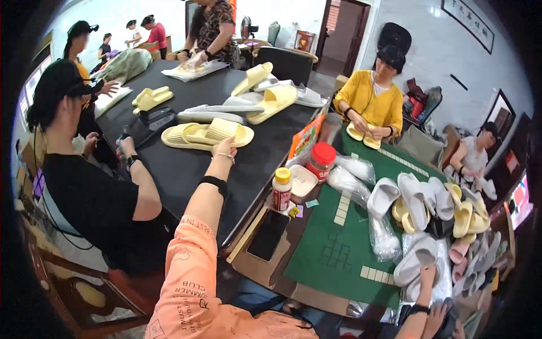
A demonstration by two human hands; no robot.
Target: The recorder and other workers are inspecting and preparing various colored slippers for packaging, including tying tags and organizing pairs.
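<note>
My left arm, in an orange sleeve, reaches across the black table (pixel 169 172). At its end my left hand (pixel 224 148) closes on the near edge of a pale yellow ribbed slipper (pixel 223 131). A second yellow slipper (pixel 178 137) lies against it on the left. Just beyond are grey slippers (pixel 212 116) and more yellow slippers (pixel 279 99). I cannot make out my right hand in view. Hands (pixel 430 276) at the lower right, one on a grey slipper (pixel 416 261), appear to be another person's.
A green table (pixel 313 257) adjoins on the right, with piled slippers (pixel 415 200) and plastic-wrapped bundles (pixel 350 178). Between the tables stand a red-lidded jar (pixel 322 161), a yellow-capped bottle (pixel 282 189) and a phone (pixel 269 234). A person in black (pixel 93 186) sits at left; others work around.
</note>
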